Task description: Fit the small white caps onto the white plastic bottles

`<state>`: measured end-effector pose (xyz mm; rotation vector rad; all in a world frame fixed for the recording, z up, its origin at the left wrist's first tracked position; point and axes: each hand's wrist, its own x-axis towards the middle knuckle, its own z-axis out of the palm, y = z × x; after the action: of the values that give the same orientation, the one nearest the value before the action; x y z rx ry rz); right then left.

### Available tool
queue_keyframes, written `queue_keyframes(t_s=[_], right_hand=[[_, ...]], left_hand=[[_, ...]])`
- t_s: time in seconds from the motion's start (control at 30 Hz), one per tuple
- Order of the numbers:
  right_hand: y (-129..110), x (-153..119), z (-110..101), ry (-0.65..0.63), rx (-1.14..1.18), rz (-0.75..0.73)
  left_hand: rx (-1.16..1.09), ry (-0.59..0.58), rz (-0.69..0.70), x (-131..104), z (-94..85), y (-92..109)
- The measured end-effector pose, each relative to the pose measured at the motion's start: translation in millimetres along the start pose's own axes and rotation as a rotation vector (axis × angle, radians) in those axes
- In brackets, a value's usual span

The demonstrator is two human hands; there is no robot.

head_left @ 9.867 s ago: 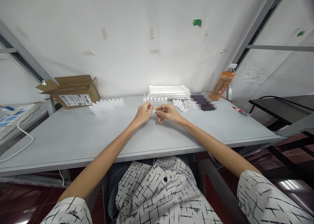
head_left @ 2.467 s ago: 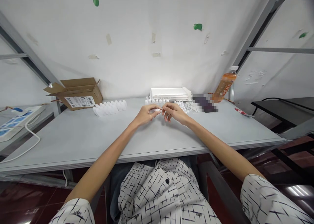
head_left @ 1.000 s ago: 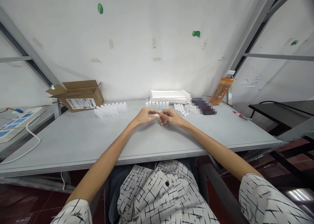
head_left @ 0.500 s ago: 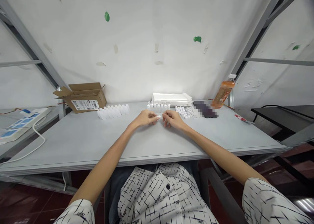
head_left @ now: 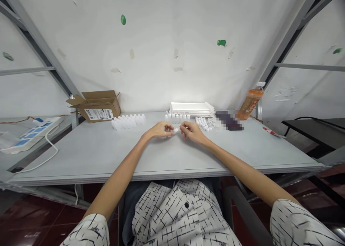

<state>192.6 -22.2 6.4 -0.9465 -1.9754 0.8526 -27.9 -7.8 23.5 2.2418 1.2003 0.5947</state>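
One small white bottle [head_left: 175, 130] is pinched in the fingertips of the left hand [head_left: 168, 130]. Its tip is pointed at the right hand [head_left: 182, 129], whose fingers are curled just beside it; whether they are closed cannot be told. Behind the hands, capped bottles [head_left: 177, 119] are lined up on the table [head_left: 167, 156], with white caps [head_left: 203, 124] grouped to the right.

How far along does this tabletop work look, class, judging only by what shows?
Partway, it seems. The upright white row at centre back looks done. The left hand holds a small white piece; the right hand is at its tip, its grip unclear. Probably left: the white group at left and small white parts right of the row.
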Motion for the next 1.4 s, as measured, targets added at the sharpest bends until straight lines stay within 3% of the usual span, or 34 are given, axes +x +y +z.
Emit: queue_keyframes(t_s=[0.23,0.47,0.73,1.03,1.4], right_hand=[[-5.9,-2.8,-5.5,0.052,-0.087,-0.037],[-4.8,-2.8,-10.8,0.083,-0.212,-0.097],[-8.0,-2.5,-11.9,0.080,-0.412,-0.167],[-4.3,-1.7,-13.2,0.049,-0.470,-0.211],[0.2,-0.2,-13.2,0.033,-0.512,-0.220]], left_hand=[[0.104,0.110,-0.034,-0.7,0.6,-3.6],[0.170,0.216,-0.138,-3.4,-14.6,-24.7],[0.304,0.384,-0.355,-2.6,-16.5,-38.7],[0.455,0.391,-0.499,12.8,-1.7,-31.7],[0.449,0.389,-0.504,13.1,-0.4,-30.8]])
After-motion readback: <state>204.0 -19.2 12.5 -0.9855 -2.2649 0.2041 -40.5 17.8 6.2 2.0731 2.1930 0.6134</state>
